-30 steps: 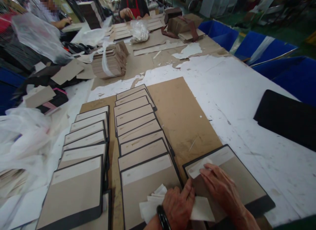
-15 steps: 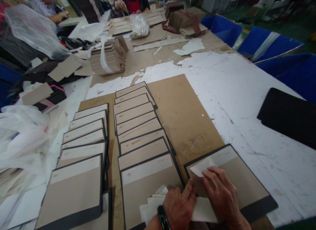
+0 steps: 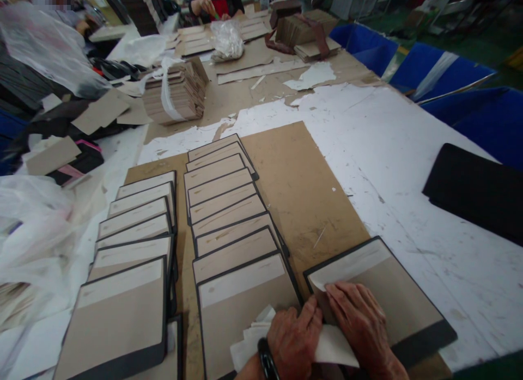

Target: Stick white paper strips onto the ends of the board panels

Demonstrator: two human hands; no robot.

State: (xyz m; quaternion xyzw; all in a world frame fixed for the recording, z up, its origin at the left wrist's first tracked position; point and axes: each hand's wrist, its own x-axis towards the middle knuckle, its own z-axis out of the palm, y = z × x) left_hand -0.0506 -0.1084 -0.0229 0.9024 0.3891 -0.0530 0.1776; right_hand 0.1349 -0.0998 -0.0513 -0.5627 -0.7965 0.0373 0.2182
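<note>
— Head view: where's the white paper sheet (image 3: 333, 344)?
— Flat on the black-edged brown board (image 3: 392, 298); right hand (image 3: 362, 323) presses it with spread fingers, left hand (image 3: 294, 339) pins its edge, fingers together.

At the bottom centre of the frame show the person's two bare hands and short stretches of bare forearm, with no sleeves or gloves. The left hand (image 3: 295, 339) has a narrow black wristband (image 3: 265, 359) round its wrist. The right hand (image 3: 359, 323) wears nothing; knuckles and veins stand out on both.
</note>
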